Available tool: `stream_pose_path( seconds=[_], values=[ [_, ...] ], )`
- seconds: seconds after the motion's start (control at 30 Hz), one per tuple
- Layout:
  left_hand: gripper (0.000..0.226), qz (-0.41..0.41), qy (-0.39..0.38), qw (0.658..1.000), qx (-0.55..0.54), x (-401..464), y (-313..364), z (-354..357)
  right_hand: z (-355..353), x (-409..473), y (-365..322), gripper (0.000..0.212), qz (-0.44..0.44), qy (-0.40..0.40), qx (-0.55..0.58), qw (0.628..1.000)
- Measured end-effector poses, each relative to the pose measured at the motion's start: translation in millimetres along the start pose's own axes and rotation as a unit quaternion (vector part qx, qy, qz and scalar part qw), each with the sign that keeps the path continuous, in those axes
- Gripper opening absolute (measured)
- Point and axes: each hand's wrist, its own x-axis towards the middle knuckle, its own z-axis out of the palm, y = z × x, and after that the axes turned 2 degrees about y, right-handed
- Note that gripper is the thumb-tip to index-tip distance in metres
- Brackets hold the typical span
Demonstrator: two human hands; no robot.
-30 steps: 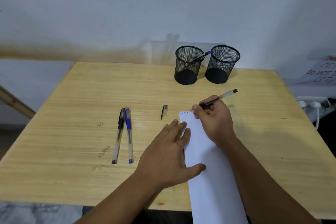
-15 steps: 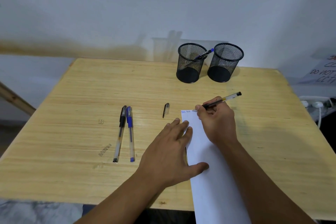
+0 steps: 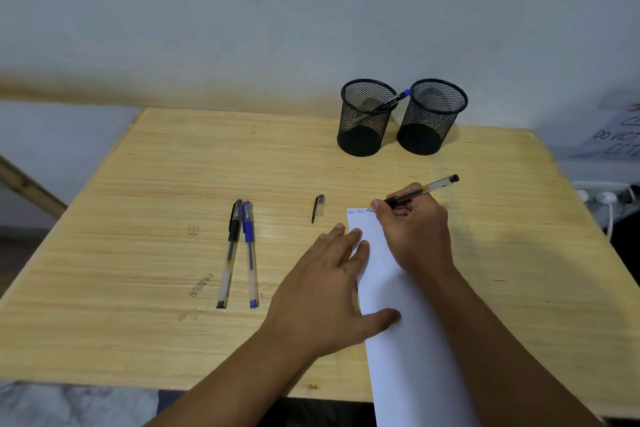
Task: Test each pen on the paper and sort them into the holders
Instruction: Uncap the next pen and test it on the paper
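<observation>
A clear-barrelled black pen is gripped by the right hand, barrel pointing far-right toward two black mesh holders; the white paper is pressed flat by the open left hand.

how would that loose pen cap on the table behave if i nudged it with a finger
The pen cap looks small and thin, so it would probably skid at a light touch. Its side clip may stop it rolling far. Lying apart from the paper, it likely slides freely on the smooth table.
</observation>
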Motion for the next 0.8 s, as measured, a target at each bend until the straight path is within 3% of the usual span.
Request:
stream_pose_path(
  seconds=[0.8],
  values=[
    [0.102, 0.003, -0.005, 1.0, 0.011, -0.2, 0.0, -0.3, -1.4, -1.2, -1.2, 0.016, 0.009, -0.011, -0.014, 1.0]
  ],
)
